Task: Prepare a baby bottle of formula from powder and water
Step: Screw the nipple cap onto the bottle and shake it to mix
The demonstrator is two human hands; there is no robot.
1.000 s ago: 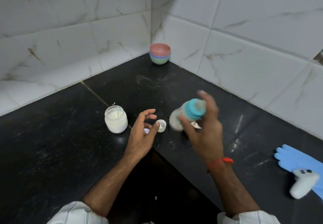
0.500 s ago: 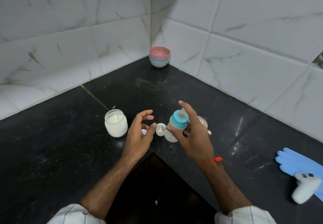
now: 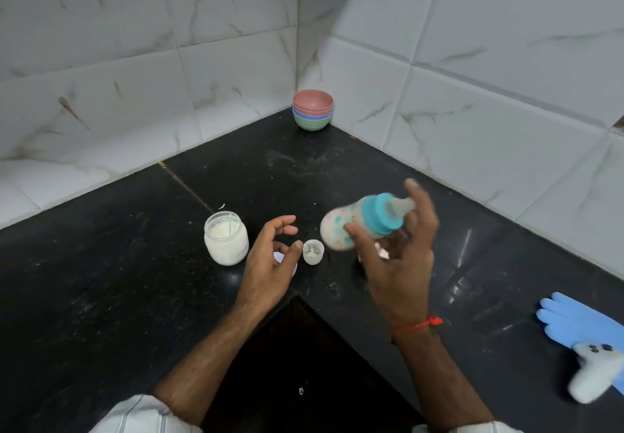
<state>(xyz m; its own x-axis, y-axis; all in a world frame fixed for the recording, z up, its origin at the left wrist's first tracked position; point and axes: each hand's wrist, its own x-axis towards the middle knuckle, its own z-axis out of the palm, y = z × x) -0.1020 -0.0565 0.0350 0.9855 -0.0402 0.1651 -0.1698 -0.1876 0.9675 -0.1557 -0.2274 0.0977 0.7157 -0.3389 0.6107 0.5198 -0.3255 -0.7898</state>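
My right hand (image 3: 398,264) grips a baby bottle (image 3: 341,230) with a teal collar and clear teat. The bottle is tilted almost sideways above the black counter, its teat pointing right, and it is blurred by motion. Milky liquid fills its body. My left hand (image 3: 270,264) hovers open beside it with fingers curled and nothing in them. A glass jar of white powder (image 3: 226,238) with a scoop handle inside stands to the left. A small clear cap (image 3: 313,252) sits between my hands. A metal object (image 3: 383,254) is mostly hidden behind my right hand.
A stack of coloured bowls (image 3: 313,110) sits in the far corner against the tiled walls. A blue glove (image 3: 580,321) and a white controller (image 3: 594,370) lie at the right edge. The counter (image 3: 101,297) has an inner corner cut-out just in front of me.
The bottle went from tilted to upright and is tilted sideways again, blurred, with the right hand shaking it. The left hand has stayed open in nearly the same place.
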